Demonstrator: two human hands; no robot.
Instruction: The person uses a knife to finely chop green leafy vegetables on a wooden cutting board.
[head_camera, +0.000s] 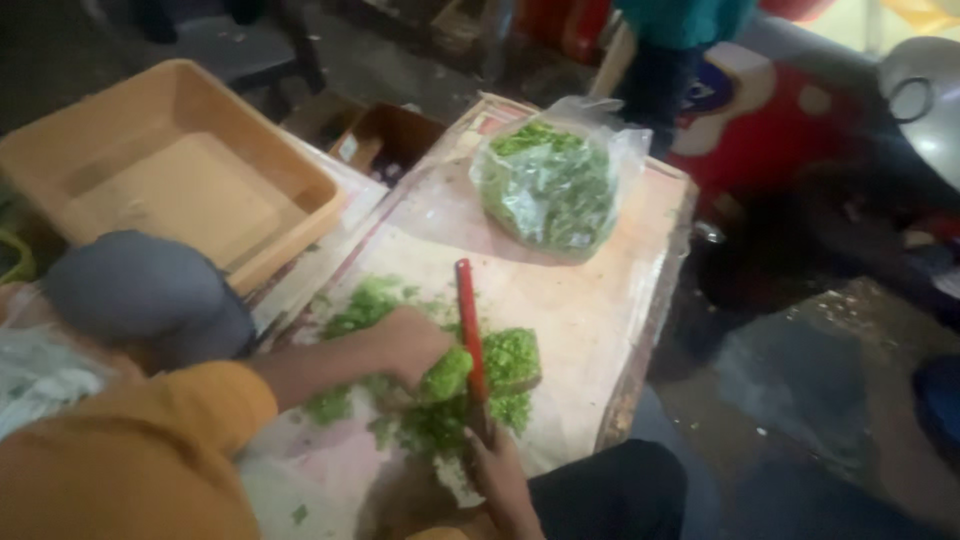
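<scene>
**Chopping greens on a worn wooden board**

A dim, cluttered work area surrounds a large wooden chopping board (580, 300), pale and scuffed, with dark floor to its right. On the near part of the board lies a pile of chopped green leaves (440, 390), with loose bits scattered to the left. The left hand (415, 345), reaching in from an orange sleeve (130, 450), is cupped with fingers pressed together over a bunch of the greens, holding it down. The right hand (497, 475), at the near edge, is closed around the handle of a knife (470, 340) whose red-edged blade runs away from the person, set upright against the greens just right of the left hand. At the far end of the board sits a clear plastic bag (550, 185) filled with more green leaves. To the left, well apart, rests an orange plastic tub (300, 215). A grey rounded object (150, 295) lies near the left, just beside the board.
</scene>
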